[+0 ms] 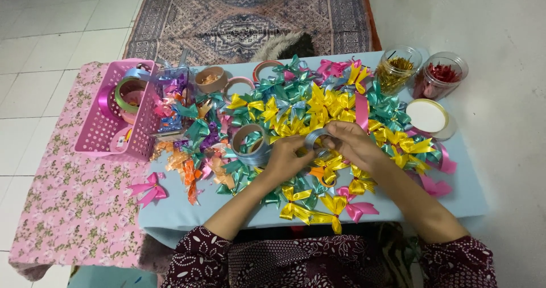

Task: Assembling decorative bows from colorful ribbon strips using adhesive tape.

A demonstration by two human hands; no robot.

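Sitting over a low desk (170,214) draped in pale blue cloth, standing on white floor tiles (51,26). Lying beyond the desk, a patterned rug (244,9) in faded purple and cream. Hanging off the desk's left side, a pink flowered cloth (74,197).

Meeting at the middle of the desk, both hands. Pinching a loop of silver-grey ribbon (316,138) between them: left hand (286,157) with fingers closed on the loop's near left edge, right hand (354,143) with fingers closed on its right side. Being held just above the heap, the ribbon loop, touching both hands.

Covering most of the blue cloth, a heap of small ribbon bows (296,106) in yellow, teal, pink, orange and purple. Lying apart on the left edge, a single pink bow (149,188). Resting just left of the left hand, a cardboard ribbon spool (248,140) wound with grey-blue ribbon.

Standing at the far left, a pink plastic basket (94,134) holding ribbon rolls. Standing at the far right corner, two clear jars: one holding gold bits (398,72), one holding red bits (441,74). Lying just in front of them, a white round lid (426,116).

Showing at the bottom edge, dark maroon patterned sleeves (227,259).
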